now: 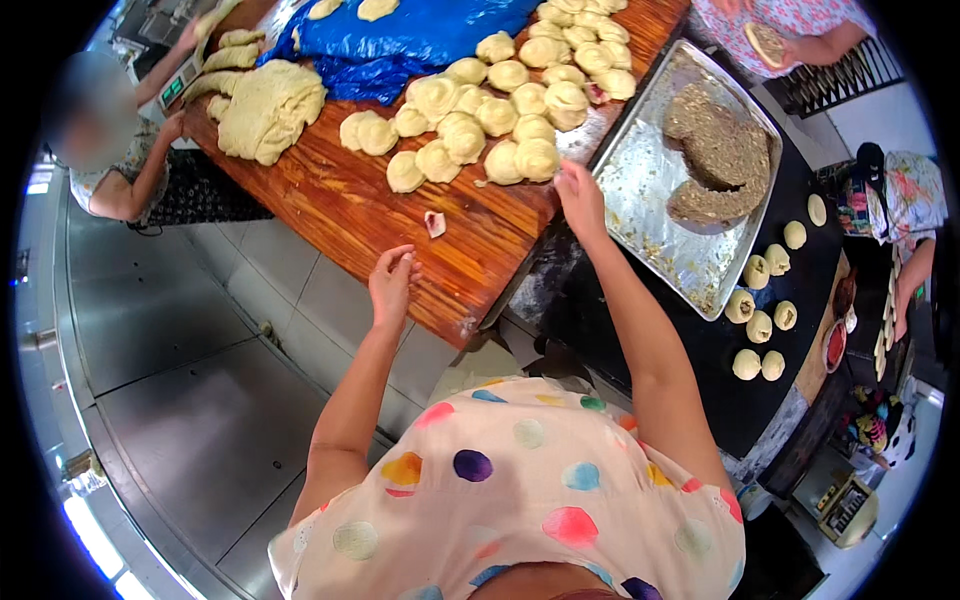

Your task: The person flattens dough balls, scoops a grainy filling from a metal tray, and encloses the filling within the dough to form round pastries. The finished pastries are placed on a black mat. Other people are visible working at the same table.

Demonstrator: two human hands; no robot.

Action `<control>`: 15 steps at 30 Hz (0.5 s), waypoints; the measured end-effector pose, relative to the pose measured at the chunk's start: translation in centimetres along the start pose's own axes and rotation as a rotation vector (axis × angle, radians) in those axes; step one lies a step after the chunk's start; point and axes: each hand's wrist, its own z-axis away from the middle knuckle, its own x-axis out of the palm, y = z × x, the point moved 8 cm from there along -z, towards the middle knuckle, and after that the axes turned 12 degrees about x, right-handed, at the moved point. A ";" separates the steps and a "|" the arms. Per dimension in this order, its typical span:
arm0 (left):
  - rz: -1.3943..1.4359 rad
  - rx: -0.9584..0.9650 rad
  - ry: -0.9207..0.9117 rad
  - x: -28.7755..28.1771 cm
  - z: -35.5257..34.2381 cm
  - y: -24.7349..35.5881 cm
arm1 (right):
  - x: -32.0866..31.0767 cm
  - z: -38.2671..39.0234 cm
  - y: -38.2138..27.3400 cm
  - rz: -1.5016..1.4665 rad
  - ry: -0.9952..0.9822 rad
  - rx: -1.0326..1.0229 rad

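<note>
On the wooden table [470, 230], my left hand [391, 285] hovers near the front edge with loosely bent fingers and nothing visible in it. A small white-and-red scrap [434, 224] lies just beyond it. My right hand [582, 203] reaches over the table's right corner, fingers extended, fingertips beside the nearest round dough piece [537, 160]. Whether they touch it is hard to tell. That piece belongs to a heap of flattened pale dough rounds [497, 115], some overlapping and a few showing red filling.
A metal tray [640, 230] holds a brown crumbly filling [725, 160]. Several filled dough balls [759, 327] sit on the black surface at right. A blue plastic sheet [400, 45] and a large dough mass [265, 110] lie farther back. Other people stand left, right and at the far right.
</note>
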 end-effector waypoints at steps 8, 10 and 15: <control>-0.405 0.334 -0.135 -0.3 -4.9 -0.1 | 3.3 -9.5 7.8 0.061 -0.094 0.425; -0.544 0.293 -0.172 1.6 -6.4 -0.1 | 3.4 -7.5 4.8 0.301 -0.086 0.283; -0.696 0.476 -0.306 4.2 -8.9 -0.9 | 2.9 1.9 -2.4 0.297 0.067 -0.079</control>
